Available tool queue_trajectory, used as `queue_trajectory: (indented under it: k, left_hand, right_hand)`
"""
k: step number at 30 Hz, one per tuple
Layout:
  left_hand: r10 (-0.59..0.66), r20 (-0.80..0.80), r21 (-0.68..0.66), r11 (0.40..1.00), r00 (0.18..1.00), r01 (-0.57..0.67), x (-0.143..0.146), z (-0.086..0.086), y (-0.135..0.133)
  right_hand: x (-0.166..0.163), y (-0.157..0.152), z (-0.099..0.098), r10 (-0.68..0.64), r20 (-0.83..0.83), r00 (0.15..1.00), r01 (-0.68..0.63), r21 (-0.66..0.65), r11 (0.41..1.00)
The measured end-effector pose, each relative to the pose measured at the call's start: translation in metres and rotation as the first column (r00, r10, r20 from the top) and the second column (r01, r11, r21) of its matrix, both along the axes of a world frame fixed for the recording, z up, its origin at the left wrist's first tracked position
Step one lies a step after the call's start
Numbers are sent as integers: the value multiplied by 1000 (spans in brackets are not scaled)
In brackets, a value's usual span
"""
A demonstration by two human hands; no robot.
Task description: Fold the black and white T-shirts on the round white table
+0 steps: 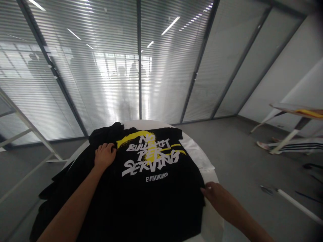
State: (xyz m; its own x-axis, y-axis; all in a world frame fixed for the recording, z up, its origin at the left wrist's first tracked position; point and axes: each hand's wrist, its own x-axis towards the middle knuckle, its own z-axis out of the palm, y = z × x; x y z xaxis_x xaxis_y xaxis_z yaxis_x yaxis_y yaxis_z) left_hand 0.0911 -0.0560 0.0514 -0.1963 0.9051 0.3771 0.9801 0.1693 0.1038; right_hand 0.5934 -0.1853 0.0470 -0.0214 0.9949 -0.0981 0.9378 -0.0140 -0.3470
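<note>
A black T-shirt [161,198] with white lettering and yellow paint-like streaks is spread over a round white table [214,208]. My left hand [104,156] rests on the shirt's left side beside the print, its fingers curled and closed on the black fabric. At the right edge of the shirt, my right hand [215,194] pinches the cloth between thumb and fingers. More black fabric [106,132] lies bunched at the far left and hangs over the table's left side. A white cloth [198,153] shows from under the shirt at the right.
Glass partitions with blinds [166,77] stand behind the table. To the left is a white metal frame [32,127]. On the right are another table [297,109], a person's striped trouser leg [297,146], and a white pole [297,203] above the grey floor.
</note>
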Motion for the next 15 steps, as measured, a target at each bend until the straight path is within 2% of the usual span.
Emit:
queue_trajectory:
  k: [2,4,6,8,10,12,13,15]
  left_hand:
    - [1,2,-4,1000,1000,-1,1,1,0]
    - [5,2,-9,1000,1000,-5,1,1,-1]
    - [5,-1,-13,1000,1000,-5,1,2,-2]
    - [2,-4,-13,1000,1000,-2,1,2,-2]
    - [2,-7,-11,1000,1000,-2,1,2,-3]
    - [5,-7,-14,1000,1000,-5,1,2,-3]
    - [7,-4,-20,1000,1000,-7,1,3,-3]
    - [11,2,-36,999,1000,-11,2,4,-4]
  right_hand:
    - [-1,-1,2,38,-197,980,-51,-58,997]
    - [-10,-1,9,55,-413,909,-88,-61,994]
    - [-21,-3,17,21,-635,772,-88,-74,993]
    - [-30,-5,24,-62,-817,573,-61,-118,991]
    - [-35,-10,28,-149,-919,366,-36,-174,984]
    - [-36,-14,31,-206,-951,229,-40,-221,975]
    - [-35,-16,31,-216,-956,198,-55,-231,971]
    - [-31,-19,32,-203,-958,201,-78,-222,972]
